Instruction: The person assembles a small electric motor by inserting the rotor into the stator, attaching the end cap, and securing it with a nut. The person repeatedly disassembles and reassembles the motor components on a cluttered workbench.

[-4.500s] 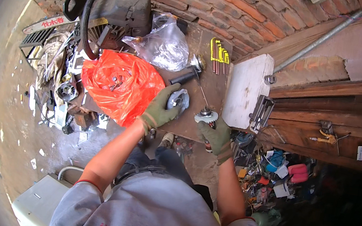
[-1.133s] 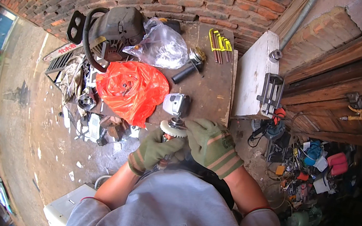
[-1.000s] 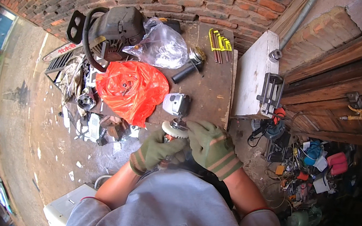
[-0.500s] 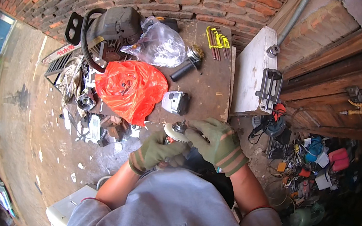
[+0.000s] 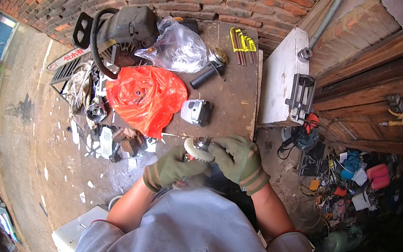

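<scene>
Left hand (image 5: pixel 173 168) wraps the toothed-disc part (image 5: pixel 198 152) at the surface's (image 5: pixel 235 97) near edge, apparently steadying it. Right hand (image 5: pixel 239 161) curls half-closed by its tip; pinching or touching, cannot tell. Silver housing (image 5: pixel 195 112) sits near that edge, presumably for reach.

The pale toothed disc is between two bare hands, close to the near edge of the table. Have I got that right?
Not quite: the head view shows green gloves on the left hand and right hand. The pale toothed disc is between them, close to the near edge of the table.
</scene>
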`<control>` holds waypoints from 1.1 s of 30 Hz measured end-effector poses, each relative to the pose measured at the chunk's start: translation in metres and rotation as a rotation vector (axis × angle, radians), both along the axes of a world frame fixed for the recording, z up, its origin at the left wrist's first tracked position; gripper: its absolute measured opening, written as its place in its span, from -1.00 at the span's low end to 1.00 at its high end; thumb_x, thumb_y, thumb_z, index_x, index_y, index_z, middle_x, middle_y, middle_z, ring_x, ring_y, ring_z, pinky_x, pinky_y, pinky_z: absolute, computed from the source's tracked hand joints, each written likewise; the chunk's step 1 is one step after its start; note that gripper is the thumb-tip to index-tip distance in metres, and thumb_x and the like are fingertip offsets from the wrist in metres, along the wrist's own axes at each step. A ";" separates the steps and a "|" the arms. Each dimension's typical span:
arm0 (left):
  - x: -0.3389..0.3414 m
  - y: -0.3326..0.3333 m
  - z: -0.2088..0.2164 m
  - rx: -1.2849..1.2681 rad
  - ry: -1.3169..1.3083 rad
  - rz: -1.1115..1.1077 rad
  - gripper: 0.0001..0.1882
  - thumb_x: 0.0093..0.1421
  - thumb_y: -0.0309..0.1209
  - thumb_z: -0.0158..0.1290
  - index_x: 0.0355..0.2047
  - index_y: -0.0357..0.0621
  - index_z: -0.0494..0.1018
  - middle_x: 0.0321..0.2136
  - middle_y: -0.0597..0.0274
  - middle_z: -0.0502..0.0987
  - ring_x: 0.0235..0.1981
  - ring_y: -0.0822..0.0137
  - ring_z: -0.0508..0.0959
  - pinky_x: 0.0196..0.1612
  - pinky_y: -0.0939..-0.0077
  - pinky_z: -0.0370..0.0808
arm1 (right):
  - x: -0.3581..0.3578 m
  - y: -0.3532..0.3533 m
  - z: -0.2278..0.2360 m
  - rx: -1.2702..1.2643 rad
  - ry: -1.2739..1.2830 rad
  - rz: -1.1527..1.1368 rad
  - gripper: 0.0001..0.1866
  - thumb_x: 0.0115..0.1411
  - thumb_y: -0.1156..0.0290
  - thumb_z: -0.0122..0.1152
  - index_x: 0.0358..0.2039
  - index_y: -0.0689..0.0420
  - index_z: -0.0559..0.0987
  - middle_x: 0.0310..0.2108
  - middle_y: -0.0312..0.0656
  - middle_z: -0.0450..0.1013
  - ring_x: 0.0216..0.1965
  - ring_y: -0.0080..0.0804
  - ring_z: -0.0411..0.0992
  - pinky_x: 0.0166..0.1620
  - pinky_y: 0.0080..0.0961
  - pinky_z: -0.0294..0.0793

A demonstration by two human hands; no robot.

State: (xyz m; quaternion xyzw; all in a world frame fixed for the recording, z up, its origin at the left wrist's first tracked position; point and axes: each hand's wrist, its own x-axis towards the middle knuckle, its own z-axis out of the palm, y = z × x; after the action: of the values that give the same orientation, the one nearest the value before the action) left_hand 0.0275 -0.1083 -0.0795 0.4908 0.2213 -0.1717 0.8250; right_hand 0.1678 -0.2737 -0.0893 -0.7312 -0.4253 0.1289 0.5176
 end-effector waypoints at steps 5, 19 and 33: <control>-0.002 -0.001 -0.003 0.022 0.004 0.025 -0.68 0.26 -0.39 0.19 -0.02 -0.29 0.53 -0.36 0.09 0.66 -0.51 0.29 0.67 -0.48 0.44 0.57 | 0.001 -0.004 -0.004 -0.004 -0.004 0.021 -0.84 0.18 0.43 0.32 -0.30 0.27 0.70 -0.33 0.02 0.65 -0.31 -0.05 0.64 -0.19 -0.23 0.61; 0.004 0.008 -0.002 -0.001 -0.033 -0.137 -0.70 0.28 -0.28 0.19 -0.09 -0.23 0.59 -0.37 0.19 0.67 -0.56 0.57 0.51 -0.58 0.65 0.38 | 0.013 -0.012 -0.021 0.093 -0.061 0.147 -0.84 0.14 0.42 0.39 -0.31 0.24 0.70 -0.44 -0.05 0.61 -0.44 -0.21 0.60 -0.36 -0.32 0.54; 0.011 0.007 -0.003 0.006 0.059 -0.187 -0.66 0.26 -0.25 0.22 -0.09 -0.25 0.61 -0.35 0.16 0.69 -0.55 0.50 0.58 -0.55 0.62 0.43 | 0.004 -0.024 -0.008 -0.033 0.552 0.010 -0.77 0.08 0.45 0.48 -0.26 0.26 0.68 -0.33 -0.08 0.63 -0.30 -0.27 0.60 -0.17 -0.36 0.56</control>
State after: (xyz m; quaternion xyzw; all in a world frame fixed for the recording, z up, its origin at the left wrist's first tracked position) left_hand 0.0388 -0.1015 -0.0821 0.5065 0.1994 -0.2618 0.7970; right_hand 0.1717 -0.2978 -0.0971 -0.6745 -0.2697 0.3327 0.6014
